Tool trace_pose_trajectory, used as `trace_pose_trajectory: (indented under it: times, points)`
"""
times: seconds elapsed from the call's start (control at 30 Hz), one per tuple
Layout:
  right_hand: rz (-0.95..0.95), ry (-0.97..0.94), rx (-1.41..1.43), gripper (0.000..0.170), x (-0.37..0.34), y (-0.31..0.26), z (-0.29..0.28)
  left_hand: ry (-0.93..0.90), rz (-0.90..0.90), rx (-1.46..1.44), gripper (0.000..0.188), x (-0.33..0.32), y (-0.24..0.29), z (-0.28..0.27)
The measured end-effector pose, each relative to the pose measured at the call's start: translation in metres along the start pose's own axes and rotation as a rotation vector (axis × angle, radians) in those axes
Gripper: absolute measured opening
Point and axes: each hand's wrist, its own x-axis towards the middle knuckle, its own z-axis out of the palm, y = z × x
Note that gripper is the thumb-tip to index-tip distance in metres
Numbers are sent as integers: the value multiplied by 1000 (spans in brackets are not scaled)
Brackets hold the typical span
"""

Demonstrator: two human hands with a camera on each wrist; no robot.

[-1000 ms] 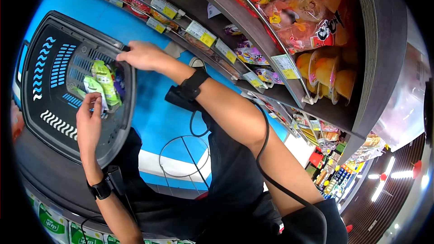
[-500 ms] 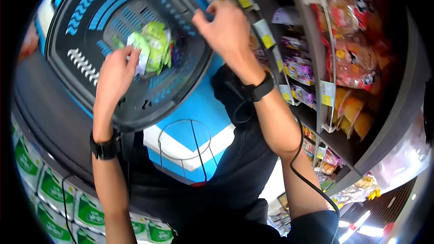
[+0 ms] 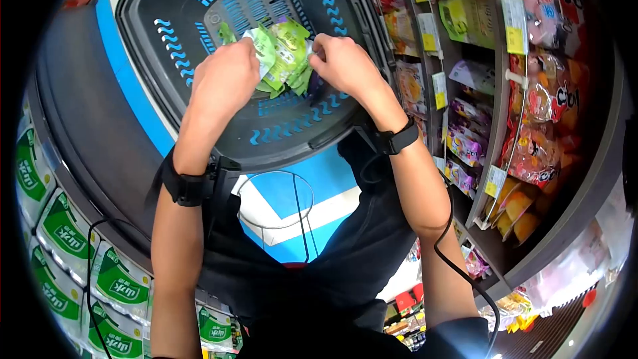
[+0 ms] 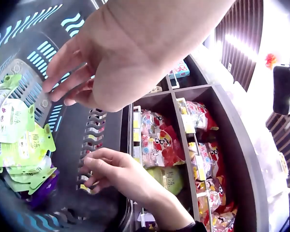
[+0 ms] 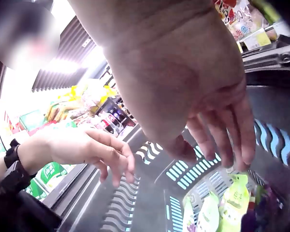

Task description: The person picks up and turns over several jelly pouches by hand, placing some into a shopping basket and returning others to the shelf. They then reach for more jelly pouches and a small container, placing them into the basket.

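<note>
Several light-green pouches (image 3: pixel 287 56) (image 4: pixel 20 140) (image 5: pixel 233 205) lie overlapping inside a black slotted basket (image 3: pixel 272 148). Beside them is a dark purple pack (image 4: pixel 44 192). My left hand (image 3: pixel 224 83) (image 4: pixel 108 63) (image 5: pixel 94 150) is over the pouches' left side, its fingers loosely bent; the wrist views show nothing held in it. At their right side hovers my right hand (image 3: pixel 349 70) (image 4: pixel 128 179) (image 5: pixel 183 82), fingers relaxed and apart from the pouches in the wrist views.
Shelves on the right hold red bagged snacks (image 3: pixel 539 90), a green bag (image 3: pixel 465 20) and purple packs (image 3: pixel 465 143). Green-and-white packages (image 3: pixel 66 229) line the lower left, beside a dark ledge (image 3: pixel 86 106). A thin wire ring stand (image 3: pixel 276 227) is below the basket.
My right hand has left the basket's rim and moved inward over the pouches. The basket now appears farther right in the head view. My left hand remains near the pouches.
</note>
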Motion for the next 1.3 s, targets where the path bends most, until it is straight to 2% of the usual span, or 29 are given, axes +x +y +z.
trace_pose_trajectory:
  times: [0.13, 0.27, 0.4, 0.43, 0.53, 0.6, 0.67, 0.8, 0.83, 0.87, 1.03, 1.13, 1.3]
  points:
    - [52, -28, 1, 29, 30, -5, 18, -17, -23, 46, 22, 0, -11, -6]
    - [138, -78, -230, 43, 79, -12, 50, -4, 43, -32, 22, -4, -18, -4]
    - [325, -205, -504, 37, 121, -5, 84, -10, 92, -65, 18, -10, -16, -6]
    - [292, -163, -525, 32, 119, -2, 88, 12, 132, -90, 17, -12, -17, -2]
    - [285, -136, -510, 28, 123, 4, 100, -69, 252, -176, 17, -16, -15, 3]
    - [276, -38, -446, 24, 130, 6, 104, -90, 276, -200, 16, -19, -12, 1]
    - [203, -48, -371, 23, 134, 6, 105, -127, 318, -199, 16, -19, -14, -1]
    - [192, 77, -263, 18, 144, -2, 127, -40, 307, -254, 14, -16, -14, -5]
    - [229, 75, -290, 22, 148, -9, 135, -37, 303, -255, 14, -14, -15, -6]
    - [122, 117, -368, 25, 145, -12, 141, -31, 296, -261, 14, -13, -15, -8]
    - [188, 5, -405, 23, 142, -36, 144, -158, 204, -233, 15, -11, -8, -18]
    - [211, -8, -439, 25, 154, -23, 164, -123, 195, -222, 15, -10, -7, -13]
    - [316, 93, -293, 26, 150, -14, 173, -140, 210, -220, 14, -11, -4, -11]
